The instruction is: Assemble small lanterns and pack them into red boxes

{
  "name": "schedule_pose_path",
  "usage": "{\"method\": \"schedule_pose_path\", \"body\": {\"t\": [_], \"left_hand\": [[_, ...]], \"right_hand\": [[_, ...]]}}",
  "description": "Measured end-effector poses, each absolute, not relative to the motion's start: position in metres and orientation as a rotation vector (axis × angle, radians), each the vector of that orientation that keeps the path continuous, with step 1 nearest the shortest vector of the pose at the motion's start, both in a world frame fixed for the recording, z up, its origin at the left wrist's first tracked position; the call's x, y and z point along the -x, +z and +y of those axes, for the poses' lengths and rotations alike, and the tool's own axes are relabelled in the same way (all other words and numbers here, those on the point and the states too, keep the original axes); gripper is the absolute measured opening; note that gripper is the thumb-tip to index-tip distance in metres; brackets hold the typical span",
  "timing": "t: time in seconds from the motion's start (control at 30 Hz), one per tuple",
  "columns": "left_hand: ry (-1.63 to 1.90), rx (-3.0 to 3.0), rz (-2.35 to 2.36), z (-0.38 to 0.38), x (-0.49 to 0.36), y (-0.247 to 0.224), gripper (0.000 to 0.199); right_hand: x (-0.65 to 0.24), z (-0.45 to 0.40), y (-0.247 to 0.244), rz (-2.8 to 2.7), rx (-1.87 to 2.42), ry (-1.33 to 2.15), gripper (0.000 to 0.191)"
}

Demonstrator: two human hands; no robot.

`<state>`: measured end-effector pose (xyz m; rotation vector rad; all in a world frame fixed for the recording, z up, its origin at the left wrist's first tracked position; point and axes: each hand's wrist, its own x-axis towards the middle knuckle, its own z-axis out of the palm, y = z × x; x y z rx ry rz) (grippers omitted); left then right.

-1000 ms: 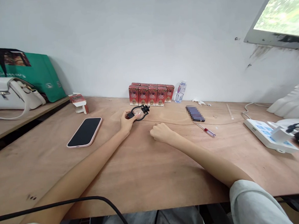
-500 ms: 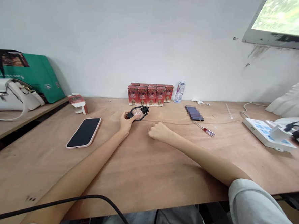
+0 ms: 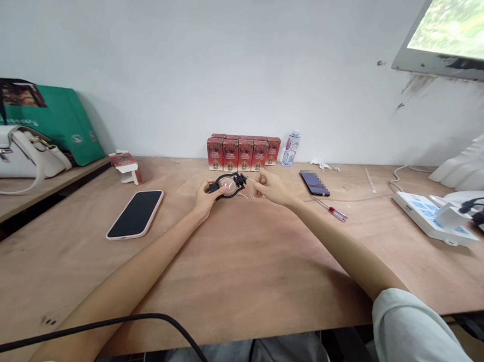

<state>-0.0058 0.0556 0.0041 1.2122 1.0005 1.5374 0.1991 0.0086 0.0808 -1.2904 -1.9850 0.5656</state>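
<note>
My left hand (image 3: 204,198) is closed around the black base of a small lantern-like ornament (image 3: 228,186). Its clear round globe sits within a black frame, and its black top points right. Just right of that top, my right hand (image 3: 272,187) is closed in a pinch on a thin pale string (image 3: 248,196). The string runs between the pinched fingers and the ornament's top end; where it joins is too small to tell. Several small red boxes (image 3: 244,154) stand against the wall behind the ornament.
A pink-edged phone (image 3: 136,215) and an opened red box (image 3: 127,168) lie left. To the right are a dark phone (image 3: 315,183), a screwdriver (image 3: 332,209), a bottle (image 3: 291,148) and a power strip (image 3: 428,219). A black cable (image 3: 144,317) crosses the table's front.
My right hand has moved right and away from me, and the thin string now shows stretched beside it. The ornament in my left hand has shifted slightly right.
</note>
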Motion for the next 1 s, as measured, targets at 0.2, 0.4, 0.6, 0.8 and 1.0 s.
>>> {"method": "schedule_pose_path", "body": {"t": [0.2, 0.4, 0.6, 0.8, 1.0], "left_hand": [[1.387, -1.166, 0.888, 0.049, 0.004, 0.009, 0.047], [1.315, -1.124, 0.814, 0.041, 0.003, 0.017, 0.049], [1.247, -1.078, 0.806, 0.04, 0.004, 0.019, 0.05], [1.212, -1.061, 0.787, 0.039, 0.005, 0.018, 0.049], [1.215, -1.059, 0.781, 0.04, 0.005, 0.018, 0.046]], "right_hand": [[-0.202, 0.031, 0.057, -1.613, 0.998, 0.902, 0.016], [-0.206, 0.036, 0.053, -1.563, 0.857, 1.054, 0.033], [-0.212, 0.039, 0.05, -1.528, 0.903, 1.088, 0.038], [-0.214, 0.039, 0.048, -1.498, 0.872, 1.185, 0.039], [-0.214, 0.037, 0.05, -1.477, 0.885, 1.242, 0.039]]}}
